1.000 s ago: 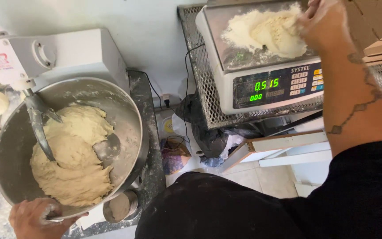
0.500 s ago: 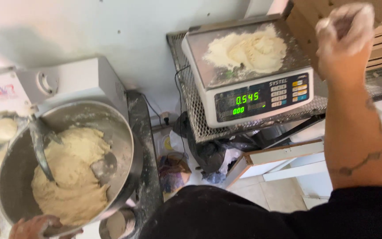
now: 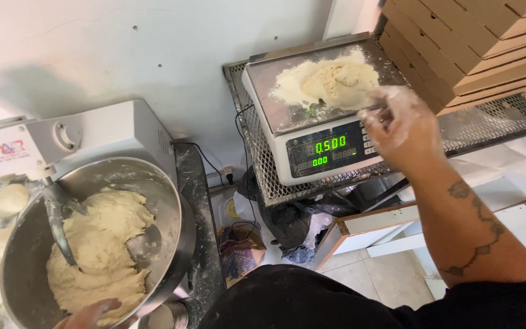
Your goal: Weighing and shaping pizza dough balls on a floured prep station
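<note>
Since 0.5 s ago our right hand [image 3: 400, 125] has dropped to the scale's [image 3: 312, 131] right edge, floury fingers loosely curled, holding nothing. Dough portion [image 3: 336, 82] sits mid-platter; sticky fingers could drag it off. Left hand [image 3: 89, 314] touches the bowl dough [image 3: 98, 256]; its fingers are hidden.

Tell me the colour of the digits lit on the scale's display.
Green digits on a dark panel of the scale, seen in the head view, beside the right hand.

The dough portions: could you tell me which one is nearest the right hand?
The dough lump on the scale, beside the right hand; the others lie far left.
</note>
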